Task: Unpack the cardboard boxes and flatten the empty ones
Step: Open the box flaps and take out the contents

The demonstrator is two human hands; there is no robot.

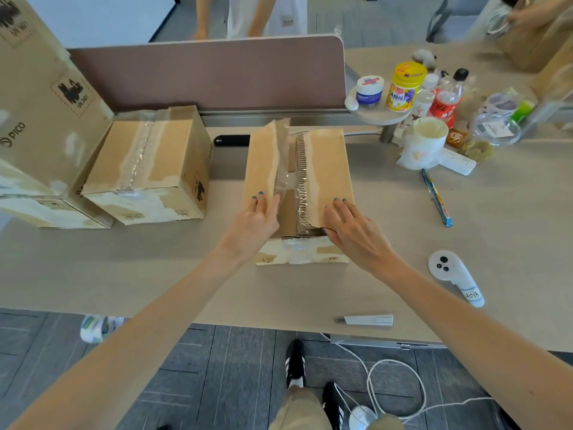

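Centre of the frame, on the pale table (186, 274), sits the open box (302, 252), and both hands are on its top. The left hand (255, 220) lies over the left flap (260, 162) with its fingers flat on top and the thumb at the raised inner edge, pinching it as far as I can tell. The right hand (353, 231) has its fingers spread on the right flap (327, 169) and the thumb tucked under the near edge. The centre seam is split, with crinkled clear tape (302, 187) clinging along both cut edges. This is plain brown corrugated board, scuffed white where older tape tore the paper skin. I'd call it light and stiff along the panels, bending freely only at the creases. The free inner edges near the seam are the places to hold, lifting outward. That tape looks sticky and may snag fingers. The weight inside is unknown, as the contents are hidden. A sealed box (148, 162) waits at middle left beside a tall carton (40, 97) in the upper left. A utility knife (366, 320) lies lower right.
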